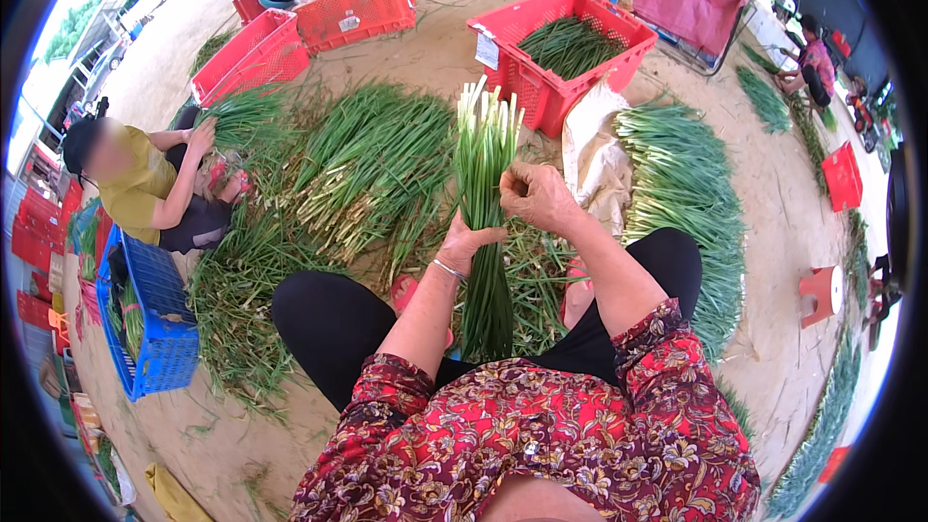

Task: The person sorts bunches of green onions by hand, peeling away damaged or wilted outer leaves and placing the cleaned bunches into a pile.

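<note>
My left hand (466, 243) is closed around the middle of a bunch of green onions (488, 155), held upright with its white ends up and the green leaves hanging between my knees. Beside the bunch, my right hand (543, 197) has its fingers curled together in a pinch; whatever they hold, if anything, is too small to make out. A heap of untrimmed green onions (372, 150) lies on the ground ahead to the left. On my right, cleaner green onions (681, 184) are laid out in a long row. Loose leaf scraps (253, 304) cover the ground around my feet.
A red crate (553, 108) holding greens stands ahead, with a pale sack (592, 155) next to it. To the left, a co-worker (145, 184) sits handling greens near a blue crate (166, 348). More red crates (353, 5) stand farther off. A small stool (822, 295) is at far right.
</note>
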`<control>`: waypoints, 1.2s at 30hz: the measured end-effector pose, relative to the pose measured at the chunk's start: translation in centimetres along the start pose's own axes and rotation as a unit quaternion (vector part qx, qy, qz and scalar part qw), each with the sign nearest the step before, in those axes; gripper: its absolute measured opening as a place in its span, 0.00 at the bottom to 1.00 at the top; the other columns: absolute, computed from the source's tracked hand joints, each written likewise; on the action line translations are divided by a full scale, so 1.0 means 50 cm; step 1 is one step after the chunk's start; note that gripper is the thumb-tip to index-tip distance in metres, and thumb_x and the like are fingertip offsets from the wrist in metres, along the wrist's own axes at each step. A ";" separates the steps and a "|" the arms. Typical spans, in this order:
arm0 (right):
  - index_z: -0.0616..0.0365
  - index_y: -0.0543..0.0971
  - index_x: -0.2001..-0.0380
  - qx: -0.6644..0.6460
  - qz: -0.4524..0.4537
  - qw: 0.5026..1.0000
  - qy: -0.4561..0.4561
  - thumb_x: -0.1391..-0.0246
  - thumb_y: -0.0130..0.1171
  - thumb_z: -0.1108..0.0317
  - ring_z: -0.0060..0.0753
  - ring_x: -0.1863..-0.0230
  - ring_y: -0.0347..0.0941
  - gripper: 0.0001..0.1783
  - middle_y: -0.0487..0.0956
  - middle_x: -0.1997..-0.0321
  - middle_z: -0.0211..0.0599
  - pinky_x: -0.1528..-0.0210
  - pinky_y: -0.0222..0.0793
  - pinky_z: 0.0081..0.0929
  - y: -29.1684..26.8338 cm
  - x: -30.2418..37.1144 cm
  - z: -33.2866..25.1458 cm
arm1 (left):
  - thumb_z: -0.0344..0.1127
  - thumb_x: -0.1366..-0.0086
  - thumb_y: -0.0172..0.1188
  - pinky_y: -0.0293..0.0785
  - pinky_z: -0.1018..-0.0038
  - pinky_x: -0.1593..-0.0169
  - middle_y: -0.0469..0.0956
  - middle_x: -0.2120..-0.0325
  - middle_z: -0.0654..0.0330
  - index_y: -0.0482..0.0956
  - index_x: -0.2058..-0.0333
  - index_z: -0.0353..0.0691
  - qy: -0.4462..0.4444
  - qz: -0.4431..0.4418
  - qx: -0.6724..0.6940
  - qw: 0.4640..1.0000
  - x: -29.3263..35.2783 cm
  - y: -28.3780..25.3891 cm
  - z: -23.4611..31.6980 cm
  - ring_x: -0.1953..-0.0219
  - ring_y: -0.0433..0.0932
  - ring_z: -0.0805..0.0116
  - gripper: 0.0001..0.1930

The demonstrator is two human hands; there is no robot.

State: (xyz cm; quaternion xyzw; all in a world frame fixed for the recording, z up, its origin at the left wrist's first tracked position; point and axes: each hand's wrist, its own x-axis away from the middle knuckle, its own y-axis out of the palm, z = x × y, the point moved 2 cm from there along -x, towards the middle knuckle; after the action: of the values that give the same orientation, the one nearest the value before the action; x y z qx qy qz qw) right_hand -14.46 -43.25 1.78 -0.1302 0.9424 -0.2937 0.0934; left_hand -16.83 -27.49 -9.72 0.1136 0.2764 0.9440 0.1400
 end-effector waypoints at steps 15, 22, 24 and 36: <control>0.53 0.80 0.72 0.266 0.150 0.933 -0.191 0.60 0.64 0.65 0.37 0.65 0.74 0.09 0.75 0.71 0.34 0.61 0.65 0.38 0.077 -0.008 -0.004 | 0.34 0.61 0.76 0.67 0.70 0.42 0.72 0.47 0.49 0.53 0.37 0.32 0.180 0.171 -0.359 0.900 -0.029 0.005 -0.049 0.46 0.73 0.61 0.53; 0.52 0.80 0.74 0.254 0.126 0.948 -0.143 0.61 0.61 0.67 0.37 0.72 0.75 0.06 0.75 0.76 0.33 0.65 0.63 0.38 0.072 -0.004 0.013 | 0.32 0.61 0.75 0.68 0.69 0.42 0.71 0.46 0.50 0.52 0.36 0.36 0.196 0.146 -0.408 0.879 -0.012 0.045 -0.019 0.46 0.73 0.61 0.54; 0.54 0.79 0.74 0.168 0.071 0.980 -0.079 0.59 0.61 0.70 0.31 0.74 0.73 0.05 0.76 0.76 0.31 0.67 0.64 0.32 0.065 -0.006 0.000 | 0.29 0.61 0.74 0.68 0.69 0.43 0.71 0.47 0.53 0.52 0.36 0.37 0.215 0.136 -0.315 0.914 -0.023 0.013 -0.033 0.47 0.73 0.62 0.53; 0.61 0.80 0.63 -0.160 -0.216 0.960 -0.077 0.54 0.63 0.71 0.35 0.58 0.76 0.12 0.80 0.64 0.40 0.51 0.70 0.33 -0.046 0.008 0.113 | 0.13 0.52 0.61 0.78 0.71 0.58 0.79 0.56 0.58 0.74 0.50 0.41 0.056 0.084 0.061 0.993 -0.006 -0.030 0.031 0.61 0.79 0.68 0.28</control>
State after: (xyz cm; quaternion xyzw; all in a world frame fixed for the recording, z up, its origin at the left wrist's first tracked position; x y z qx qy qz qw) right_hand -12.95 -48.18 -1.48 -0.3656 0.9166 -0.1415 0.0782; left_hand -15.80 -25.62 -9.30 0.0918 0.3299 0.9388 0.0374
